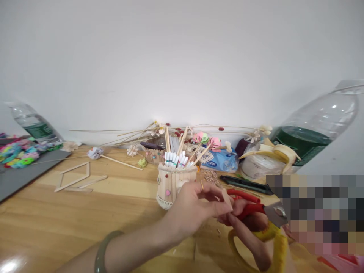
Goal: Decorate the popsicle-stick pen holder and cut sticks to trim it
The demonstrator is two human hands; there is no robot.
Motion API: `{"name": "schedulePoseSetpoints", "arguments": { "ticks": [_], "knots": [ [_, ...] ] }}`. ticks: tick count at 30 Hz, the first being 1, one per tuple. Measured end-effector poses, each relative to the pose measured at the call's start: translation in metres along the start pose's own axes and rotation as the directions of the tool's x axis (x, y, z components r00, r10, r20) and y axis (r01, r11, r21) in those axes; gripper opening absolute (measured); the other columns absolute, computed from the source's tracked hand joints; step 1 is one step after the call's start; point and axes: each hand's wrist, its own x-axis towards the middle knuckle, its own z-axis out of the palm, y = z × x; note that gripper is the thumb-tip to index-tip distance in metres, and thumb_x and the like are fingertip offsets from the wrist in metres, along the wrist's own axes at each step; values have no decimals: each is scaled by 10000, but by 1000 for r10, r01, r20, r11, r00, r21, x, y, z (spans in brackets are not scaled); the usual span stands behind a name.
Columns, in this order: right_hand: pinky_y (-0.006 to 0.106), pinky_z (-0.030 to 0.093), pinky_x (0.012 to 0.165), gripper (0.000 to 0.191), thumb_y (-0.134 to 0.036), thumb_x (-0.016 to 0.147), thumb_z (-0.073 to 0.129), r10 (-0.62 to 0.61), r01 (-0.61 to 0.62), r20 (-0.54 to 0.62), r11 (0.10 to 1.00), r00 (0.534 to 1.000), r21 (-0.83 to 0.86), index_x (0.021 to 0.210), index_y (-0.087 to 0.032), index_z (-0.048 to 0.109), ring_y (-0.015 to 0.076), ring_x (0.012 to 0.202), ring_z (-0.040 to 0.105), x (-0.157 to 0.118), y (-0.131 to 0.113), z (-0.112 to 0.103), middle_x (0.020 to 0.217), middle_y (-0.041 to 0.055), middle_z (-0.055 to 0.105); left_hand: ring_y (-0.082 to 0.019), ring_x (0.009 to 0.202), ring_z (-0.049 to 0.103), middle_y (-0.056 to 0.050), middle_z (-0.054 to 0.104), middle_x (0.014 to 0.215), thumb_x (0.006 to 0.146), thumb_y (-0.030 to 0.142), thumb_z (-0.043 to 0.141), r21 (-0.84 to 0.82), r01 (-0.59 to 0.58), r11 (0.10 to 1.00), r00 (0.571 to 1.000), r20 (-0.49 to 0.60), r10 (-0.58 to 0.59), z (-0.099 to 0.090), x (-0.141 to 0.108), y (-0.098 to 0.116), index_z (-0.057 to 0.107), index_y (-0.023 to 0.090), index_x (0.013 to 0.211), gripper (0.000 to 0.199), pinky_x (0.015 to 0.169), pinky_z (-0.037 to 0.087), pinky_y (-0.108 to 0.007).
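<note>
My left hand [199, 206], with a green bangle on its wrist and a ring, pinches a small, thin, pale strip [226, 200] between thumb and fingers. Close against those fingertips is my right hand [251, 235], fingers bent, with the scissors [277, 213] in its grasp. Red and yellow handle parts show around the right fingers; whether they belong to one pair I cannot tell. The blade ends are hidden by a blurred patch. Just behind my left hand stands a pen holder [170, 182] made of wooden sticks, filled with white-capped markers [173, 159] and sticks.
Craft sticks [74, 182] lie at left, near a paper flower [95, 152] on a stick. A grey board [17, 185] bears colourful pieces. Bottles [36, 127] [313, 117] stand at both sides. A black cutter [246, 184], tissue pack [220, 160] and banana peel [270, 151] are behind my hands.
</note>
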Motion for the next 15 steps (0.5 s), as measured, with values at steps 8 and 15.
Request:
{"name": "schedulePoseSetpoints", "arguments": {
  "ticks": [8,15],
  "knots": [
    [250,472,489,268,-410,725,680,51,-45,36,987,998,-152,646,-213,518,155,518,552,-4,-5,-7,577,-1,551,-87,656,564,8,581,681,833,273,518,113,-145,983,987,-52,152,0,-6,6,538,143,721,172,674,453,-215],
    [226,390,463,209,-394,792,601,-30,42,90,989,996,-143,704,-213,543,125,504,452,9,-11,-19,572,-24,471,-95,494,472,59,432,545,913,345,347,413,-132,901,987,-26,156,4,-14,4,468,192,816,218,524,388,-222]
  ]
}}
